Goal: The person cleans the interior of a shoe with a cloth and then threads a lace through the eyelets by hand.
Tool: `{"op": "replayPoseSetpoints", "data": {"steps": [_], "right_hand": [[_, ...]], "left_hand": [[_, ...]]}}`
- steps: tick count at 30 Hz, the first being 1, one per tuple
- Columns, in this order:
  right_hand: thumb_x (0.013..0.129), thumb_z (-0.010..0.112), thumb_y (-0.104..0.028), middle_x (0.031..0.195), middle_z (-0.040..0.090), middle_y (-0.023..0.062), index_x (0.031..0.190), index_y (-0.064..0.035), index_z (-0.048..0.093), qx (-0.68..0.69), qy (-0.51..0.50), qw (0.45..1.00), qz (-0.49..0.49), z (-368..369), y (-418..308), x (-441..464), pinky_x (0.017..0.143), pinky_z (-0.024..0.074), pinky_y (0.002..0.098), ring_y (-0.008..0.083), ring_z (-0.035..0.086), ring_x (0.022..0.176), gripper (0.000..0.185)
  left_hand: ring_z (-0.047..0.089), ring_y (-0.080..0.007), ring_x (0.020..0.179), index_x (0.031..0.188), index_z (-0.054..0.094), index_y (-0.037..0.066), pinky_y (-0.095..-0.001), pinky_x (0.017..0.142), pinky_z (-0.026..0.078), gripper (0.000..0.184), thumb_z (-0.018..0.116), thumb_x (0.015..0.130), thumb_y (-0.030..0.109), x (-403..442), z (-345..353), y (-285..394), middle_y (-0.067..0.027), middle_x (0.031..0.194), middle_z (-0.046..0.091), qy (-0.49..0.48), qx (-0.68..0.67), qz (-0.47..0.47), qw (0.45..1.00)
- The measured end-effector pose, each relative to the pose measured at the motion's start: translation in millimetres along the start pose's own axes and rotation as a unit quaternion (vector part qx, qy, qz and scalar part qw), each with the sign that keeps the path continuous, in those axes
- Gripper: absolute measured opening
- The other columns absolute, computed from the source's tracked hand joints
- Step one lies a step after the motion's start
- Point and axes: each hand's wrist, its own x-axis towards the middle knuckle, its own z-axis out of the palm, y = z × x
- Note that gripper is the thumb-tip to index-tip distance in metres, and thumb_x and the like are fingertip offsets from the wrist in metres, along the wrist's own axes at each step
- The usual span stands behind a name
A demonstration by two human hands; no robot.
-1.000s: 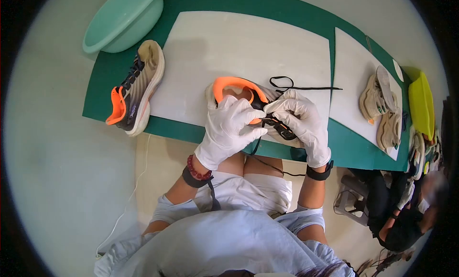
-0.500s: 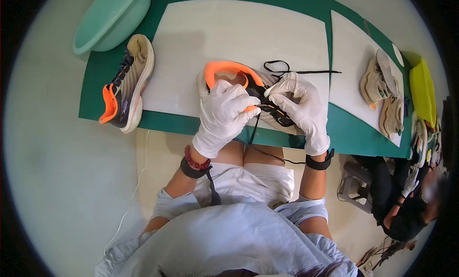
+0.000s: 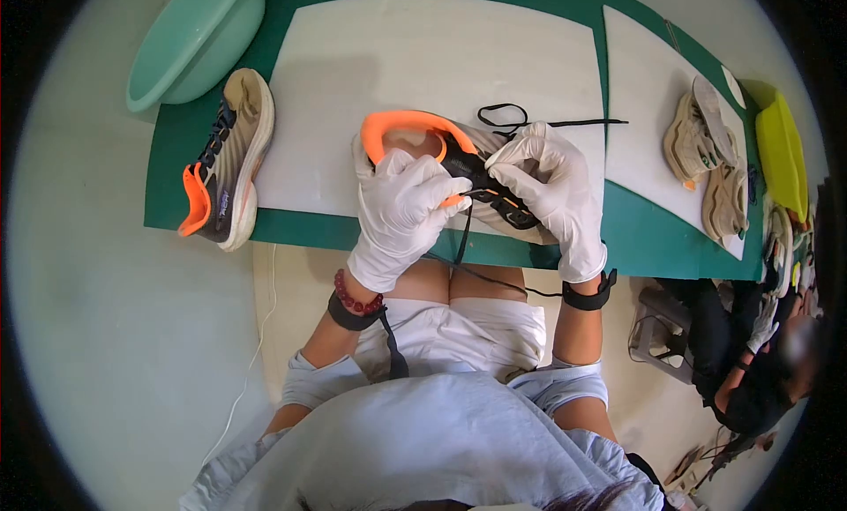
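A shoe with an orange collar (image 3: 415, 119) and a black lacing area lies on the white board (image 3: 335, 79) in front of me. My left hand (image 3: 401, 209), in a white glove, is closed at the shoe's near side by the collar, thumb and fingertips pinched at the black lace. Gloved too, my right hand (image 3: 554, 189) pinches at the lacing area, its fingertips hiding what they grip. One end of the black lace (image 3: 573, 122) loops over the board beyond the shoe. Another length hangs over the table's front edge between my hands.
The matching shoe (image 3: 231, 158) lies at the left end of the green table (image 3: 309, 228), below a mint basin (image 3: 194, 44). On the right, beige shoes (image 3: 690, 141) rest on a second white board (image 3: 631, 96) near a yellow container (image 3: 782, 158). A seated person (image 3: 750, 379) is beyond.
The whole view has shifted, so the table and shoes appear higher and further left. Both hands remain at the shoe's lacing area, with small finger movements.
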Motion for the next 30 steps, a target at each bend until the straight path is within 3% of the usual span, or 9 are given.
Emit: {"op": "replayPoseSetpoints", "data": {"steps": [4, 8, 11, 22, 25, 30], "right_hand": [[0.089, 0.079, -0.005, 0.088, 0.065, 0.0044, 0.089, -0.0005, 0.076, 0.070, 0.015, 0.997, 0.038, 3, -6, -2, 0.066, 0.0477, 0.0259, 0.0098, 0.059, 0.073, 0.006], [0.091, 0.077, -0.003, 0.090, 0.067, 0.0054, 0.090, 0.0008, 0.074, 0.037, 0.009, 0.999, -0.008, 1, 4, 0, 0.069, 0.0493, 0.0265, 0.0110, 0.061, 0.076, 0.005], [0.092, 0.075, -0.002, 0.090, 0.068, 0.0062, 0.091, 0.0012, 0.073, 0.039, 0.011, 0.999, -0.016, 0, 5, 0, 0.072, 0.0508, 0.0270, 0.0127, 0.063, 0.079, 0.004], [0.095, 0.072, 0.001, 0.098, 0.068, 0.0088, 0.095, 0.0025, 0.068, 0.078, 0.021, 0.997, 0.002, 0, 4, 2, 0.085, 0.0522, 0.0296, 0.0167, 0.064, 0.091, 0.004], [0.096, 0.071, 0.001, 0.098, 0.068, 0.0085, 0.096, 0.0020, 0.068, 0.035, 0.035, 0.999, -0.015, 0, 0, 1, 0.085, 0.0527, 0.0291, 0.0161, 0.065, 0.090, 0.003], [0.098, 0.070, 0.001, 0.096, 0.068, 0.0064, 0.094, 0.0007, 0.070, 0.086, 0.065, 0.994, 0.009, 5, 1, 1, 0.085, 0.0534, 0.0280, 0.0149, 0.065, 0.090, 0.003]], "left_hand": [[0.055, -0.0256, 0.083, 0.099, 0.080, 0.013, -0.0387, 0.077, 0.045, 0.027, 0.088, 0.073, 0.012, 0, 0, -1, -0.0010, 0.084, 0.066, -0.002, 0.011, 0.007, 1.000], [0.052, -0.0228, 0.079, 0.095, 0.078, 0.019, -0.0371, 0.078, 0.043, 0.026, 0.088, 0.070, 0.021, -1, 5, -3, 0.0034, 0.083, 0.059, 0.021, 0.005, 0.006, 1.000], [0.056, -0.0256, 0.083, 0.099, 0.080, 0.014, -0.0386, 0.076, 0.045, 0.027, 0.088, 0.073, 0.013, 0, -1, -1, -0.0008, 0.084, 0.066, -0.006, 0.002, 0.001, 1.000], [0.054, -0.0255, 0.080, 0.099, 0.080, 0.014, -0.0390, 0.075, 0.044, 0.027, 0.088, 0.074, 0.015, 2, 1, -2, -0.0007, 0.083, 0.065, 0.000, 0.006, 0.014, 1.000], [0.054, -0.0255, 0.079, 0.099, 0.079, 0.014, -0.0393, 0.074, 0.043, 0.026, 0.088, 0.074, 0.016, 1, 0, -2, -0.0010, 0.083, 0.065, 0.002, 0.017, 0.017, 1.000], [0.053, -0.0259, 0.079, 0.098, 0.078, 0.015, -0.0396, 0.074, 0.043, 0.024, 0.087, 0.075, 0.016, 1, 1, -4, -0.0012, 0.082, 0.063, 0.001, 0.003, 0.025, 1.000]]}}
